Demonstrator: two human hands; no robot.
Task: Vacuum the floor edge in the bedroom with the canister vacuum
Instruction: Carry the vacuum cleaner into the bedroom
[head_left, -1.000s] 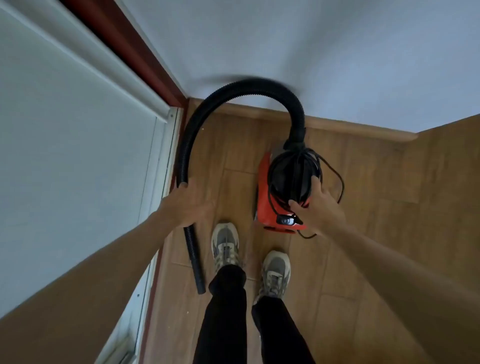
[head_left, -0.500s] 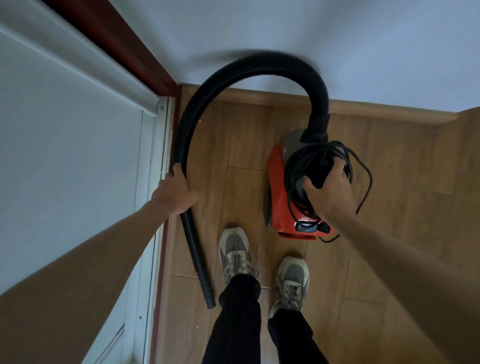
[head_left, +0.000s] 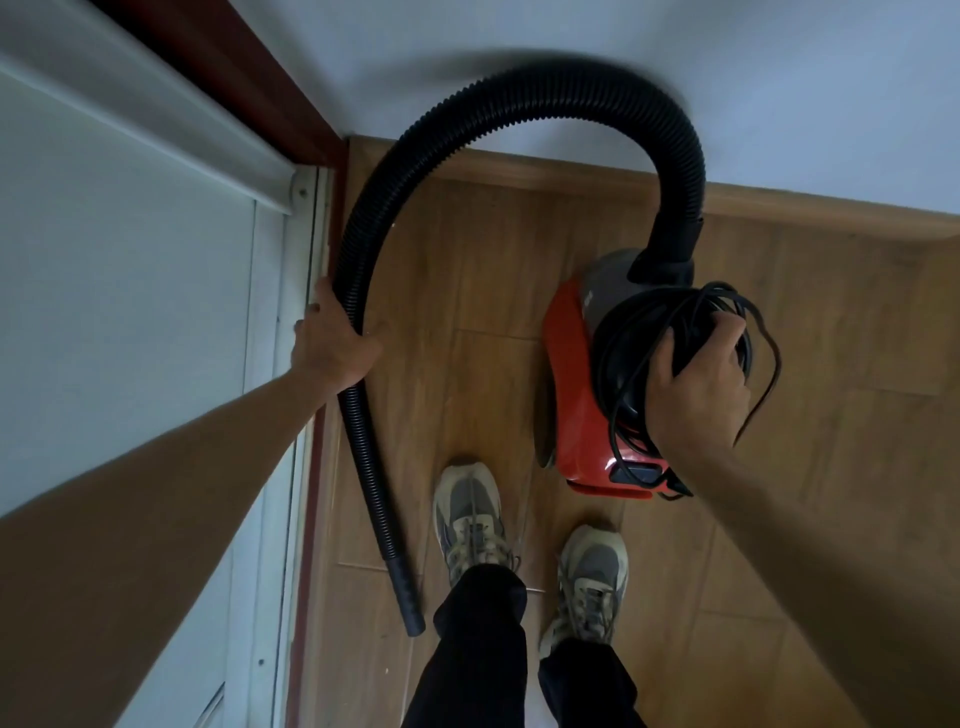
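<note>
The canister vacuum (head_left: 579, 400) is near the floor's far edge, probably rigid and moderately heavy; the right hand (head_left: 698, 387) grips its top over the coiled cord (head_left: 670, 325); the left hand (head_left: 332, 345) clasps the ribbed hose (head_left: 519, 104), likely flexible and springy, by the left edge; trailing cord loops and the shoes (head_left: 470, 512) may obstruct.

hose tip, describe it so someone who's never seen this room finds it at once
Start at the wooden floor along the white frame on the left. The black ribbed hose passes through the left hand and runs down toward the left shoe. Its tip is the smooth, unribbed black end.
</note>
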